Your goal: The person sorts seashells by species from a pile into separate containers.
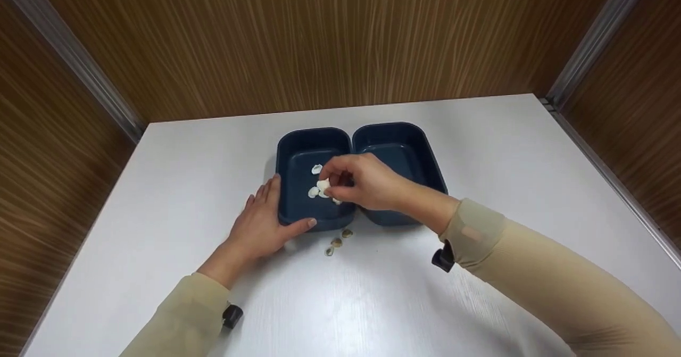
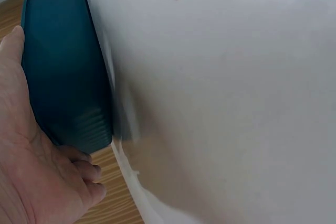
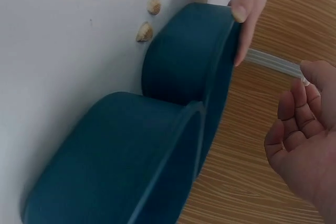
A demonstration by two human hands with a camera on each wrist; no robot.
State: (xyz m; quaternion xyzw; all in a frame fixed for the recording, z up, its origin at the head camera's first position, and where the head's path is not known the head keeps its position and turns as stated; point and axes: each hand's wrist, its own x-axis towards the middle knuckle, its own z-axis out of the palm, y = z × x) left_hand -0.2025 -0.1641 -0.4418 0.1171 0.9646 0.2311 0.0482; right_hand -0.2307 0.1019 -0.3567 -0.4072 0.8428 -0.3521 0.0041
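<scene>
We pinch a shell in our right hand over the nine-o'clock bin; our left hand, fingers extended, touches its eight-o'clock corner. Three shells lie outside, near six.

Walls, 3: back panel, brown wood-grain, streaks mostly upright; left panel and right panel, matching finish, streaks slanted in the head view. Upper edge of back panel tinged orange. Trim, grey metal: 1 left corner strip; 1 right corner strip; 1 side rail along the table's right edge. Furniture: 1 white table, faint grain, straight back edge near the back panel. Light: 1 bright glare patch, front centre of tabletop.
</scene>
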